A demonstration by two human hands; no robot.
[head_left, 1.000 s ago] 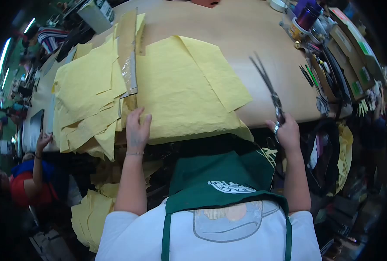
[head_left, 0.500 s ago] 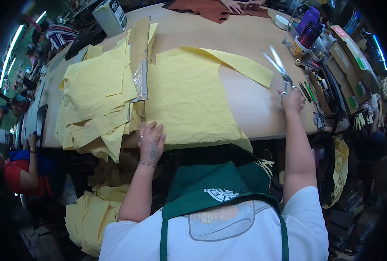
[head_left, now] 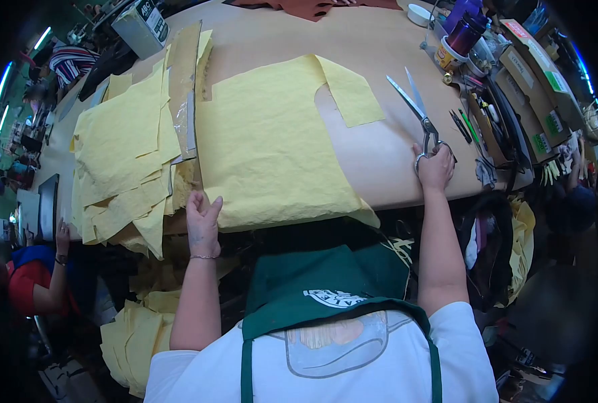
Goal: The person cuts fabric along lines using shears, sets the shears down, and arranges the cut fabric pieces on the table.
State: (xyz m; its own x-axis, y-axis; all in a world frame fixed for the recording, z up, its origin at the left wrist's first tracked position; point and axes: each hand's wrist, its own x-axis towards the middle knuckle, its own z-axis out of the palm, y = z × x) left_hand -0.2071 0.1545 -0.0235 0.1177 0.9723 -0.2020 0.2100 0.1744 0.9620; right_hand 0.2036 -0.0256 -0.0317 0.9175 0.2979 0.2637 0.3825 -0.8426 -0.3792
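Scissors (head_left: 420, 107) with their blades apart are in my right hand (head_left: 436, 166), its fingers round the handles, right of the yellow sheet. My left hand (head_left: 204, 218) is at the table's front edge by the lower left corner of the large yellow sheet (head_left: 272, 148), thumb and fingers pressed together; whether they pinch its edge is too small to tell. The sheet's upper right part is folded over as a flap (head_left: 352, 97). Left of the sheet, a brown cardboard strip (head_left: 182, 101) lies on a pile of yellow pieces (head_left: 124, 148).
Pens (head_left: 461, 126), a purple bottle (head_left: 465, 33) and long boxes (head_left: 527, 87) line the table's right side. A metal can (head_left: 140, 28) stands at the back left. Brown-red material (head_left: 312, 8) lies at the far edge near a person's hand. Another person (head_left: 40, 279) is at the left.
The sheet's upper right part has swung up and folded over. My right hand has moved the scissors, whose blades are wider apart than a second ago. The left hand has shifted slightly downward.
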